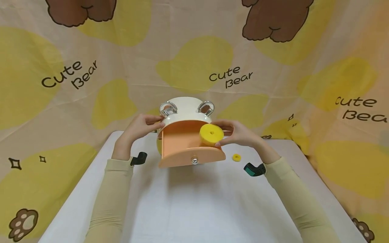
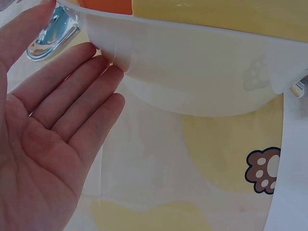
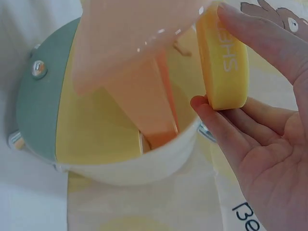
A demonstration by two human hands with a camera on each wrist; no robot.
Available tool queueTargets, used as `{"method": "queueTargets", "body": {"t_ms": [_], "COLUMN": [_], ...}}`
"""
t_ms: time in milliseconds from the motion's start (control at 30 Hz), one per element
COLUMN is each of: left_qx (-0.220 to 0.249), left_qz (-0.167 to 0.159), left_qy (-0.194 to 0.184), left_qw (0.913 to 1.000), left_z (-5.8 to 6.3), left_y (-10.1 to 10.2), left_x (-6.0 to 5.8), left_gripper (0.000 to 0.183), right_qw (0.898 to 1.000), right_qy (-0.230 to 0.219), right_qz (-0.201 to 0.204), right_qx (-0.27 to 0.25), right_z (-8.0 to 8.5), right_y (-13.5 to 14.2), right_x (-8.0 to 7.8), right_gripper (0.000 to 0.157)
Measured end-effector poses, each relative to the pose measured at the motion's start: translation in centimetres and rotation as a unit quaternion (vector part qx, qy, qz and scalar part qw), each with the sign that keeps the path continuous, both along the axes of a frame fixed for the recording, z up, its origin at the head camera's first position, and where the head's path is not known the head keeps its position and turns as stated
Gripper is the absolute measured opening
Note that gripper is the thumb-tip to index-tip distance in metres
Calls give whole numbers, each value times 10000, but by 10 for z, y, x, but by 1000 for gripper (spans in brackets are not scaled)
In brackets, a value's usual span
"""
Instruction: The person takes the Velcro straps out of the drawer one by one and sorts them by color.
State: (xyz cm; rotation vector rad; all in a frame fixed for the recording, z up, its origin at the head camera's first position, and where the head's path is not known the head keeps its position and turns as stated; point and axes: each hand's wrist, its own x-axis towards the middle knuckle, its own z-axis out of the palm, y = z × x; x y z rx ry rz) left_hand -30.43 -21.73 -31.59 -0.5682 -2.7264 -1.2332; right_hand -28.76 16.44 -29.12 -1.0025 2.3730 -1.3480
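A white rounded box [image 1: 186, 105] with two silver ear-shaped rings stands at the back of the table. Its orange drawer [image 1: 177, 160], with a silver knob, is pulled out. Against the box's left side rests my left hand [image 1: 141, 127]; its fingers look fairly straight in the left wrist view. My right hand [image 1: 240, 134] pinches a thick round yellow disc [image 1: 211, 136] over the drawer's right end. In the right wrist view, the letters "SHE" show on the disc's edge [image 3: 230, 67]. A small yellow ring [image 1: 236, 160] lies on the table below my right hand.
A white cloth [image 1: 194, 209] covers the table. Behind it hangs a printed "Cute Bear" curtain [image 1: 182, 50], close to the box. Below the orange drawer, the right wrist view shows a green panel [image 3: 41, 106] with a knob and a yellow section.
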Motion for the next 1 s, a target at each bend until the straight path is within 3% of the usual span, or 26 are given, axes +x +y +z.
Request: {"method": "queueTargets", "body": {"t_ms": [400,633,1000], "left_qx": [103,132,103], "left_qz": [53,-46,30], "left_qy": [-31,-104,-50], "left_qw": [9999,9998,9999], "left_z": [-2,2,-2], "left_y": [-1,2,1], "left_x": [-1,2,-1], "left_gripper": [54,54,54], "right_qw": [9987,9967,9932], "right_qy": [-180,-234,-296], "right_qz": [-464,-770,-1122], "right_qx": [-103,-80,49], "right_z": [-6,-8,-26], "right_y": [33,48,72], "right_x": [0,2,-5], "right_gripper": [76,76,74]}}
